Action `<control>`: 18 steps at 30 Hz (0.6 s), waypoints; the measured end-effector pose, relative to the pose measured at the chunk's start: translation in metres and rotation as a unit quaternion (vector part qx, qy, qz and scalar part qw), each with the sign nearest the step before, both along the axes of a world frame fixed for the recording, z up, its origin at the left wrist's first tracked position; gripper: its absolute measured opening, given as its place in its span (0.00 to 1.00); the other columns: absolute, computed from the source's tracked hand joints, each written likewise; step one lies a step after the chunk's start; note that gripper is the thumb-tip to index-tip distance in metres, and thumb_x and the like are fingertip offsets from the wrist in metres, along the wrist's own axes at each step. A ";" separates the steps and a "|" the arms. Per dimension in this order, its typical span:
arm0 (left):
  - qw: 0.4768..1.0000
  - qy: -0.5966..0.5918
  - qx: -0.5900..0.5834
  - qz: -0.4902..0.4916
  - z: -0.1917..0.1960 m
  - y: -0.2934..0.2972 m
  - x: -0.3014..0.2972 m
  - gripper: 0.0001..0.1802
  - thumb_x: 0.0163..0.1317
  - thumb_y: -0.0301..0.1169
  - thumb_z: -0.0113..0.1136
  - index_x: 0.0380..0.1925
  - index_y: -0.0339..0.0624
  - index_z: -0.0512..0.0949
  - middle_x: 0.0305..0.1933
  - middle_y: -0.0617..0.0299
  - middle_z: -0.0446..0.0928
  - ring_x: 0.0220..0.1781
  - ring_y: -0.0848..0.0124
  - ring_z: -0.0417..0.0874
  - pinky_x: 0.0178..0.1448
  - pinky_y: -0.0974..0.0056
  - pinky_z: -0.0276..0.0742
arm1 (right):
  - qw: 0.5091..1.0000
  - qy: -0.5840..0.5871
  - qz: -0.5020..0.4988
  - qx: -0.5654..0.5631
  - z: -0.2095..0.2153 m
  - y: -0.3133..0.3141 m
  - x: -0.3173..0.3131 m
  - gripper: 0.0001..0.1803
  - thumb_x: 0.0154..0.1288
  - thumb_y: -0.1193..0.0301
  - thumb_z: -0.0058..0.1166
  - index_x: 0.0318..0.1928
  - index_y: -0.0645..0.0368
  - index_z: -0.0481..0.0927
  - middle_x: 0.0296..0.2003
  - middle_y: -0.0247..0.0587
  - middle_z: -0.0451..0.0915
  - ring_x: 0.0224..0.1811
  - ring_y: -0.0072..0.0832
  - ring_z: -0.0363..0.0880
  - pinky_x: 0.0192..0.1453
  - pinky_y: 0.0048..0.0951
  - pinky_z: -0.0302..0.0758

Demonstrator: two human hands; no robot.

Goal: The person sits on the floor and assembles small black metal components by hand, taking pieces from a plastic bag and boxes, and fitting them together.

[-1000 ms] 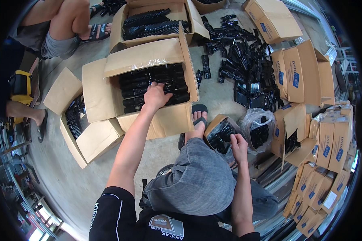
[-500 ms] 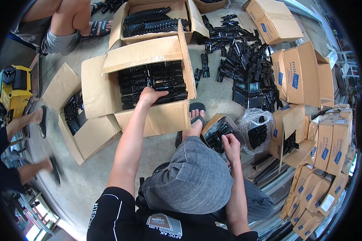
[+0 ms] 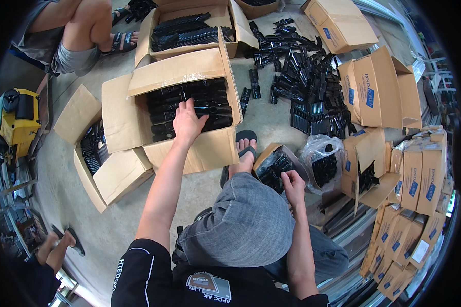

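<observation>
My left hand [image 3: 190,122] reaches into a large open cardboard box [image 3: 189,156]. Its fingers are stretched out and the thumb stands apart, resting on rows of glossy black plastic parts [image 3: 214,102] that fill the box. One black part [image 3: 184,93] shows just beyond the fingertips, set crosswise to the rows. My right hand [image 3: 294,187] hangs by the near right edge of a small box [image 3: 264,156] of loose black parts. Its fingers are curled together; whether anything is between them is hidden.
A heap of black parts [image 3: 312,84] covers the floor ahead right. Another open box [image 3: 143,38] of stacked parts stands behind mine, and a smaller one [image 3: 120,179] at left. A clear plastic bag [image 3: 320,166] and stacked cartons [image 3: 420,179] stand right. A seated person's leg [image 3: 89,30] is at upper left.
My left hand has opened out, its fingers now stretched forward over the parts. My right hand stays by the small box. A walking person at the left has moved toward the lower left.
</observation>
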State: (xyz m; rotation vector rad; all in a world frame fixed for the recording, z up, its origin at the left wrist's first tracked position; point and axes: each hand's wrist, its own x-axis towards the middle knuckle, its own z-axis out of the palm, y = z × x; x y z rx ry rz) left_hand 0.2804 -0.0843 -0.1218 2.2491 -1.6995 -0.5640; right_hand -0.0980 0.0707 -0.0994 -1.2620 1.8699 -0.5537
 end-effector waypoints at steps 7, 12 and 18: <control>0.987 0.047 0.146 -0.039 -0.014 -0.008 0.005 0.38 0.60 0.48 0.66 0.66 0.38 0.70 0.63 0.38 0.73 0.66 0.47 0.74 0.68 0.54 0.72 | 1.000 0.008 -0.003 0.000 -0.002 0.004 -0.003 0.14 0.69 0.65 0.60 0.35 0.65 0.80 0.21 0.39 0.77 0.24 0.21 0.72 0.31 0.30 0.71; 0.987 0.058 0.148 0.007 -0.024 -0.007 0.007 0.39 0.63 0.57 0.60 0.64 0.39 0.73 0.63 0.34 0.72 0.64 0.47 0.77 0.68 0.55 0.73 | 1.000 0.013 0.005 -0.002 -0.003 0.004 -0.004 0.14 0.69 0.64 0.60 0.35 0.66 0.80 0.21 0.41 0.77 0.24 0.24 0.72 0.32 0.31 0.72; 0.980 0.132 0.139 0.058 -0.001 -0.018 -0.015 0.32 0.65 0.55 0.59 0.60 0.43 0.78 0.62 0.38 0.72 0.63 0.47 0.75 0.67 0.56 0.73 | 0.999 0.030 0.017 0.007 -0.007 0.008 -0.004 0.15 0.70 0.64 0.60 0.35 0.66 0.80 0.21 0.41 0.77 0.24 0.24 0.72 0.32 0.31 0.71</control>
